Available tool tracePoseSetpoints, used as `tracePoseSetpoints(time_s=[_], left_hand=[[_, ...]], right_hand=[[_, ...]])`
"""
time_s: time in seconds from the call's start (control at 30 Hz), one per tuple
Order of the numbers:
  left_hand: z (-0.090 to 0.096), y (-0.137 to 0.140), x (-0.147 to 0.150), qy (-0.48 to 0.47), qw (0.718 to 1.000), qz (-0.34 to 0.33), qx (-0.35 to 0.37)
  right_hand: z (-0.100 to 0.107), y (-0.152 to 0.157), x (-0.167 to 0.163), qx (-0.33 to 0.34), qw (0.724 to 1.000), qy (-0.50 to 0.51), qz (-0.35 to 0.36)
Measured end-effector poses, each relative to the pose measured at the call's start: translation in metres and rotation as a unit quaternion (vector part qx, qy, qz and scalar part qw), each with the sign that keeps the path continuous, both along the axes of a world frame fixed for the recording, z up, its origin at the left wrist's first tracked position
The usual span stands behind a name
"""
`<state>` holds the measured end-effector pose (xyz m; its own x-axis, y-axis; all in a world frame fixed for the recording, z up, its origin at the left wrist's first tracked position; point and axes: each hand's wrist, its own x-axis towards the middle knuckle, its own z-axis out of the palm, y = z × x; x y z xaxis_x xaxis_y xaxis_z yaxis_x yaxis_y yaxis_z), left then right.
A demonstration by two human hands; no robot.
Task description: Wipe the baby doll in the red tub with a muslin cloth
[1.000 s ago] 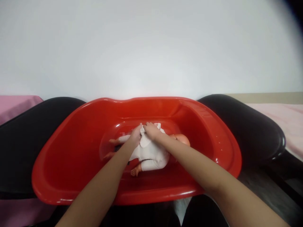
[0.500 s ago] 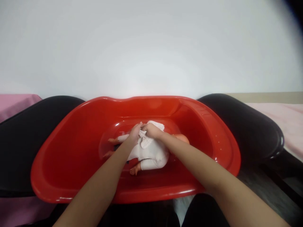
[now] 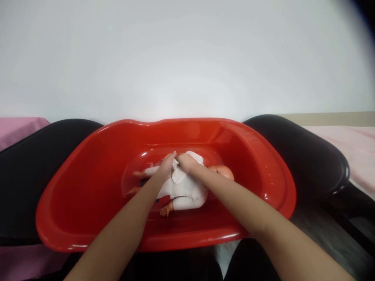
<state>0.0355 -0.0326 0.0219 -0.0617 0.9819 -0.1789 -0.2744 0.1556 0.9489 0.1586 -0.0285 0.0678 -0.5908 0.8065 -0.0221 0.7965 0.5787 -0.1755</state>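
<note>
A baby doll (image 3: 187,191) in a white long-sleeved top lies in a red baby bathtub (image 3: 82,187), its head to the right and its feet to the left. My left hand (image 3: 167,164) and my right hand (image 3: 187,162) meet above the doll's body. Both are closed on a white cloth (image 3: 178,175), part of which hangs down over the top and part of which shows behind my right hand. My right forearm partly covers the doll's head. Exactly how the fingers grip the cloth is hard to make out.
Black chairs stand at either side, one to the left (image 3: 35,171) and one to the right (image 3: 301,156) of the tub. Pink-covered surfaces show at both far edges. A white wall (image 3: 187,58) rises behind the tub.
My hands stay together over the doll with the cloth, and my right hand has shifted slightly. A little more of the doll's head shows past my right forearm.
</note>
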Motion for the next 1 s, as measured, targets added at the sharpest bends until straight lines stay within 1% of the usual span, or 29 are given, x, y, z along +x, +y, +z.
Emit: tracePoseSetpoints(time_s=[0.1, 0.2, 0.27, 0.33, 0.4, 0.5, 0.53, 0.6, 0.67, 0.73, 0.83, 0.93, 1.0], left_hand=[[-0.002, 0.002, 0.000, 0.001, 1.000, -0.007, 0.001], [-0.004, 0.004, -0.001, -0.001, 1.000, 0.000, 0.007], [-0.004, 0.004, 0.000, -0.008, 1.000, -0.003, 0.007], [-0.003, 0.004, 0.000, -0.015, 1.000, -0.013, 0.003], [-0.001, 0.003, 0.001, -0.013, 1.000, -0.014, -0.003], [0.002, 0.001, 0.002, 0.009, 1.000, 0.012, -0.011], [0.003, 0.000, 0.003, 0.019, 1.000, 0.020, -0.012], [0.006, -0.003, 0.004, 0.040, 0.999, 0.029, -0.008], [0.008, -0.005, 0.004, 0.052, 0.998, 0.021, 0.006], [0.008, -0.006, 0.005, 0.059, 0.998, 0.007, 0.018], [0.004, -0.002, 0.005, 0.047, 0.999, -0.010, 0.024], [-0.001, 0.002, 0.005, 0.014, 0.999, -0.015, 0.031], [0.000, 0.003, 0.005, -0.002, 0.999, -0.014, 0.035]], right_hand=[[0.004, -0.001, 0.003, -0.003, 0.999, 0.018, 0.029], [0.003, 0.001, 0.007, -0.006, 0.993, 0.092, 0.067], [0.000, 0.002, 0.009, -0.002, 0.987, 0.146, 0.071], [-0.002, 0.004, 0.009, -0.001, 0.982, 0.181, 0.057], [-0.005, 0.004, 0.009, 0.001, 0.985, 0.171, 0.023], [-0.009, 0.002, 0.009, 0.008, 0.996, 0.080, -0.047], [-0.010, 0.001, 0.009, 0.009, 0.997, 0.053, -0.060], [-0.011, -0.001, 0.008, 0.010, 0.998, 0.036, -0.047], [-0.009, -0.002, 0.007, 0.008, 0.997, 0.072, -0.005], [-0.006, -0.004, 0.004, -0.004, 0.992, 0.121, 0.018], [-0.002, -0.007, 0.001, -0.025, 0.987, 0.156, 0.024], [-0.001, -0.008, 0.000, -0.023, 0.981, 0.191, 0.040], [0.000, -0.009, 0.000, -0.028, 0.970, 0.241, 0.019]])
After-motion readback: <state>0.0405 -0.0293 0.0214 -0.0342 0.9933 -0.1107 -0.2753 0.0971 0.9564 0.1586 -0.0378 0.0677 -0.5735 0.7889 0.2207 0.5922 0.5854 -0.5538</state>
